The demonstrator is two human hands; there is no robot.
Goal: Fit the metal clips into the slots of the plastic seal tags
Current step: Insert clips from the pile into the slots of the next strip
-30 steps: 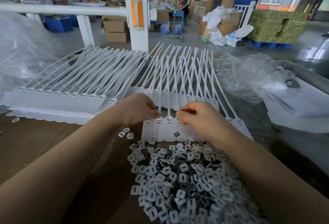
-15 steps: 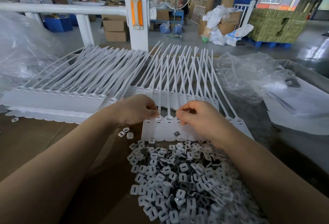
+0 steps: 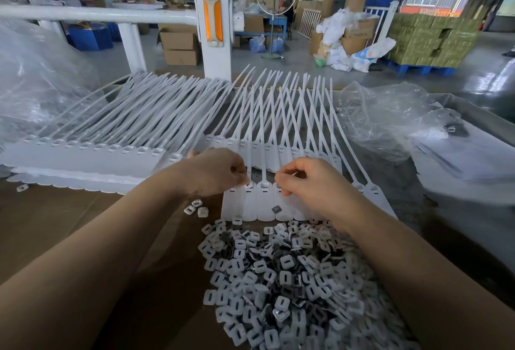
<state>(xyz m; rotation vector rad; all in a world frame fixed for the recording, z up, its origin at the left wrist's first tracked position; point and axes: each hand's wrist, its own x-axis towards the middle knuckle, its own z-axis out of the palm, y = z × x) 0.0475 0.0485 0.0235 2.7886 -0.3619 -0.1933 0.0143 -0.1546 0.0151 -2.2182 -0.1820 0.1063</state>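
Here the brown tabletop [image 3: 69,227] sits in a factory hall, with a white post [image 3: 213,23] at 12 o'clock and clear plastic bags [image 3: 390,118] at 2 o'clock. White seal tags [image 3: 262,202] lie in a row at centre, their straps fanning toward 12. The heap of metal clips [image 3: 284,280] spreads at 6 o'clock, touching the tag row's near edge. The left hand [image 3: 214,174] and right hand [image 3: 309,182], fingers curled, pinch at the tag heads; what they grip is too small to tell. Bare tabletop lies at 8 o'clock

Clip pile [image 3: 292,288] cut by bottom edge; both hands' fingertips curled under (any pinched clips unseen)
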